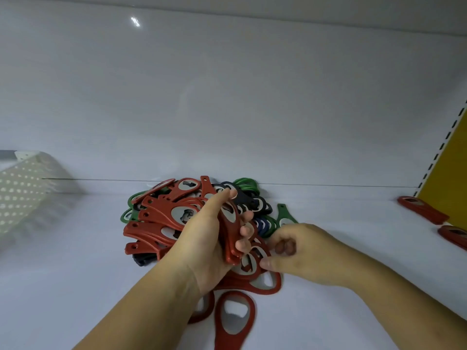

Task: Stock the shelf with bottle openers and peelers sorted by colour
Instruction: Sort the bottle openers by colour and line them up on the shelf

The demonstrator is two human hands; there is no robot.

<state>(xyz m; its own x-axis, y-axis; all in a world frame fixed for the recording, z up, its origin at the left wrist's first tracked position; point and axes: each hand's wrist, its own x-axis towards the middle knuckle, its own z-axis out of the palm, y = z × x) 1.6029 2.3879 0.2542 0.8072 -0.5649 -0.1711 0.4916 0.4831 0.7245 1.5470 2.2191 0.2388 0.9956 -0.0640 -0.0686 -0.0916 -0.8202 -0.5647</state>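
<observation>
A heap of bottle openers (166, 218) lies on the white shelf (75, 286), mostly red, with green (283, 217) and dark blue ones (250, 200) at the back and right. My left hand (202, 238) grips a stack of red openers (231, 236) held on edge above the heap. My right hand (300, 251) is beside it, fingers curled, its thumb and fingertips pinching a red opener (249, 263) at the heap's front. More red openers (233, 317) lie flat in front, partly under my left wrist.
Two red openers (422, 209) lie apart at the shelf's right end, beside a yellow side panel (447, 178) with a slotted upright. A white perforated divider (22, 188) stands at the left. The shelf's white back wall rises behind the heap.
</observation>
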